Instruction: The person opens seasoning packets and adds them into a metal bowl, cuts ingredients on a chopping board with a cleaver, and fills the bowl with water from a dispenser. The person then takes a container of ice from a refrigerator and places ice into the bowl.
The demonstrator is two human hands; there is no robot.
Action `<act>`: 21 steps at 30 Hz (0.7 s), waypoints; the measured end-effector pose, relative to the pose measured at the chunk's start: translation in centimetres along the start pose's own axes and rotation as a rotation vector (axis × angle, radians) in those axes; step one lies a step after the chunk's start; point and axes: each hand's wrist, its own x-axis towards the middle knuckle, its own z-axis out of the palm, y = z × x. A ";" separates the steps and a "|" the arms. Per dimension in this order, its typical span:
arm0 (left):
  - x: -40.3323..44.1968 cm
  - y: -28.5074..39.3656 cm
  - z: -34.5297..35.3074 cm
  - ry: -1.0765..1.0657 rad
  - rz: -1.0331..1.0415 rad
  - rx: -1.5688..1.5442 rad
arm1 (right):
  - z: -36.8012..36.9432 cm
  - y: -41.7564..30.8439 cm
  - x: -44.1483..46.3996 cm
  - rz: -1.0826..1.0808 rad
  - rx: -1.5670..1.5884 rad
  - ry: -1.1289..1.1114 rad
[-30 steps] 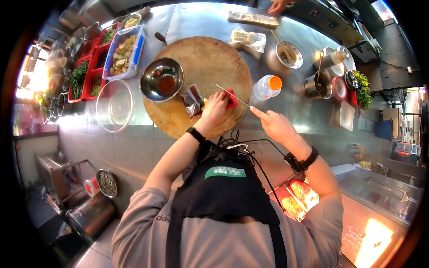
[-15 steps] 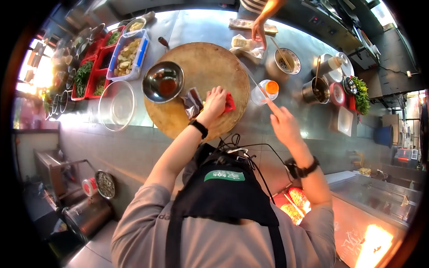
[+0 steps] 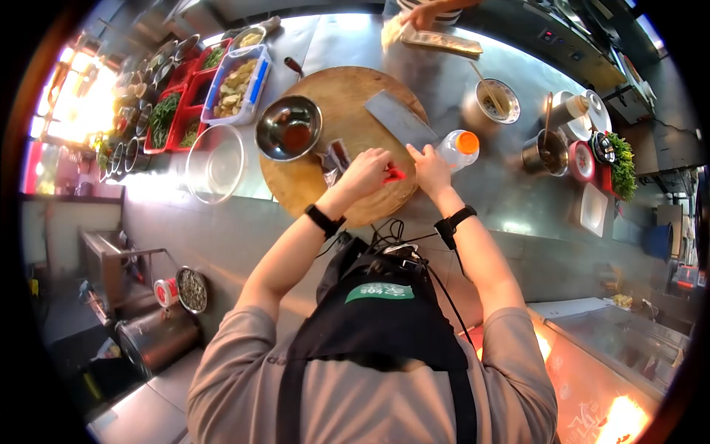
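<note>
On the round wooden chopping board [image 3: 347, 85], my left hand [image 3: 364, 174] presses with bent fingers on a small red packet [image 3: 394, 173]. Most of that packet is hidden under the fingers. Left of this hand lies a dark, shiny pouch [image 3: 338, 157]. My right hand [image 3: 432, 172] is at the board's right edge, closed on a cleaver with its handle hidden. The broad blade of the cleaver [image 3: 399, 118] shows its flat side over the board. A steel bowl [image 3: 270, 122] with reddish liquid sits at the board's left.
An orange-capped bottle [image 3: 457, 148] stands close to my right hand. At left are a clear bowl [image 3: 216, 164], a tub of sliced food [image 3: 235, 92] and red trays [image 3: 177, 129]. A patterned bowl [image 3: 492, 101] and a steel pot [image 3: 545, 154] stand right. Opposite, another person's hand [image 3: 420, 16] works.
My right hand has moved left to the board's edge, and the cleaver has turned from edge-on to flat-side view. The other person's hand has lifted the pale bundle from the table.
</note>
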 end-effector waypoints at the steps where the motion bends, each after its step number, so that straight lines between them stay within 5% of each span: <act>1: -0.7 0.6 -1.9 0.019 -0.032 -0.196 | 0.5 0.0 0.0 0.030 0.074 -0.013; 3: -1.5 1.2 -6.3 0.090 -0.058 -0.186 | -0.8 -1.0 2.7 -0.016 0.071 0.021; 5: -2.1 -0.1 -9.0 0.169 -0.156 -0.313 | -3.3 -3.5 5.9 0.124 0.997 -0.039; 6: -2.3 -0.2 -10.6 0.222 -0.152 -0.343 | -5.4 -5.4 6.8 0.114 0.997 -0.040; 8: -2.8 -1.4 -12.9 0.289 -0.170 -0.450 | -9.1 -9.5 8.6 0.136 1.454 -0.481; 11: -4.0 -4.3 -14.7 0.314 -0.113 -0.571 | -9.7 -13.5 10.2 0.021 1.373 -0.745; 21: -8.2 -10.7 -19.8 0.126 -0.192 -1.118 | -8.1 -21.4 12.9 0.036 1.452 -0.586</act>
